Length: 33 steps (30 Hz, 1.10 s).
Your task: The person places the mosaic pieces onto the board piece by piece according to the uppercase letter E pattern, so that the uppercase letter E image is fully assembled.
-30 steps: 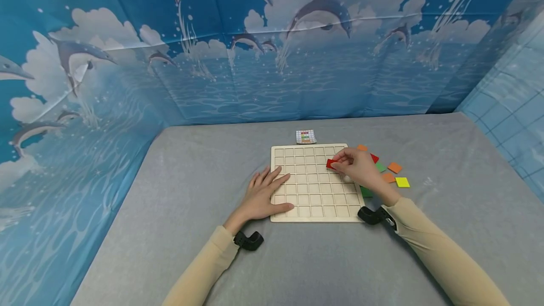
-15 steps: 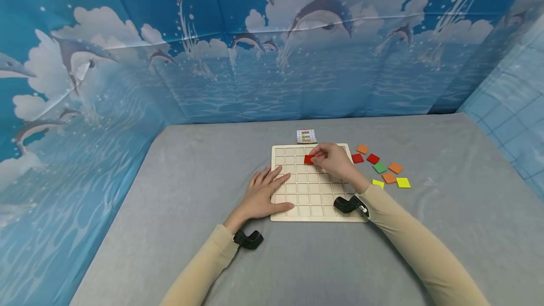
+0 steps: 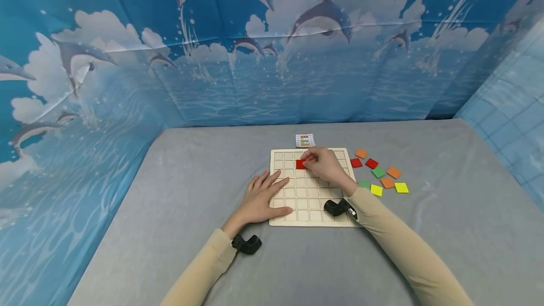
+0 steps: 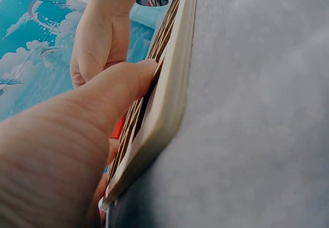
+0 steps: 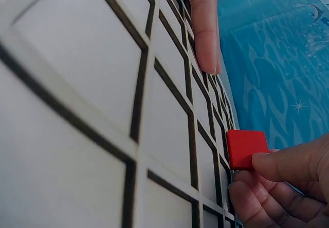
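A pale wooden grid board [image 3: 314,207] with raised square cells lies on the grey cloth. My right hand [image 3: 325,166] pinches a red square tile [image 5: 247,148] between thumb and fingers over the upper part of the board; in the head view the same red tile [image 3: 300,164] shows left of the fingertips. In the right wrist view the tile stands tilted at the grid, and whether it touches the cells I cannot tell. My left hand [image 3: 259,199] rests with spread fingers on the board's left edge, its thumb [image 4: 136,76] on the rim in the left wrist view.
Right of the board lie loose square tiles: red [image 3: 356,163], orange [image 3: 394,173], green [image 3: 378,172] and yellow [image 3: 401,188], several in all. A small card with a coloured grid pattern [image 3: 305,140] lies behind the board. A dolphin-print curtain [image 3: 297,84] hangs at the back.
My right hand has carried the red tile leftward across the board, from its right part to left of the upper middle. My left hand has stayed on the board's left edge.
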{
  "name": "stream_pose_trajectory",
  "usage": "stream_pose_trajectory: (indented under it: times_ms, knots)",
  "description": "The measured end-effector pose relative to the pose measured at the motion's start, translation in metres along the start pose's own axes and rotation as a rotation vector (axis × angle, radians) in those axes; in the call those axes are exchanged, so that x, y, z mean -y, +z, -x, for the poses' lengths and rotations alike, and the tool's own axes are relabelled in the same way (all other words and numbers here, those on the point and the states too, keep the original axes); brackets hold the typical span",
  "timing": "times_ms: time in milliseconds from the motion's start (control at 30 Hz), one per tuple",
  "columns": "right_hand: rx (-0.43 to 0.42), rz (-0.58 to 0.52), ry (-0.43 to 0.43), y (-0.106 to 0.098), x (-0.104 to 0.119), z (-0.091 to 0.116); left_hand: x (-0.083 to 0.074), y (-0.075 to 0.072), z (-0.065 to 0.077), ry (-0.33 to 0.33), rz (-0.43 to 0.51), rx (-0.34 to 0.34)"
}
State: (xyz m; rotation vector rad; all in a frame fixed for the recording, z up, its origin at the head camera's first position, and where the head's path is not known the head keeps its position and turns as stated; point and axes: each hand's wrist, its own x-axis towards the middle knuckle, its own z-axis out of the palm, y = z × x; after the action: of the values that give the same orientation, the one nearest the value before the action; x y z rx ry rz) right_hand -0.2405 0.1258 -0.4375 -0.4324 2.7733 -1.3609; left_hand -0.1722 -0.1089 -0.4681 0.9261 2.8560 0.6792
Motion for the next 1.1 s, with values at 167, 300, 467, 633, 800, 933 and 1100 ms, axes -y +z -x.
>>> stream_pose_trajectory:
  times_ms: [167,300,467,633,800,933,1100]
  knots:
    - [0.006,0.018,-0.005,0.0037,0.0023,-0.0011,0.0014,0.0012,0.0021,0.008,-0.002,-0.012]
    - [-0.013,0.029,-0.01,0.0044,0.0024,-0.0031,0.0027,0.0004,0.0015,0.021,-0.01,-0.027]
    - [-0.016,0.046,-0.023,0.0063,0.0,-0.0063,0.0039,-0.0003,0.0011,0.017,-0.012,-0.022]
    - [-0.019,0.066,-0.022,0.0075,-0.001,-0.0075,0.0042,0.0004,0.0001,0.015,-0.009,-0.013]
    - [-0.017,0.09,-0.012,0.0073,-0.0019,-0.0072,0.0038,0.001,-0.0013,0.015,-0.008,-0.013]
    - [-0.011,0.113,-0.03,0.0057,-0.0011,-0.0057,0.0034,0.0011,-0.0015,0.008,-0.012,-0.01]
    - [0.005,0.147,-0.041,0.0027,0.0005,-0.0034,0.0035,0.0018,-0.0013,0.012,-0.01,-0.008]
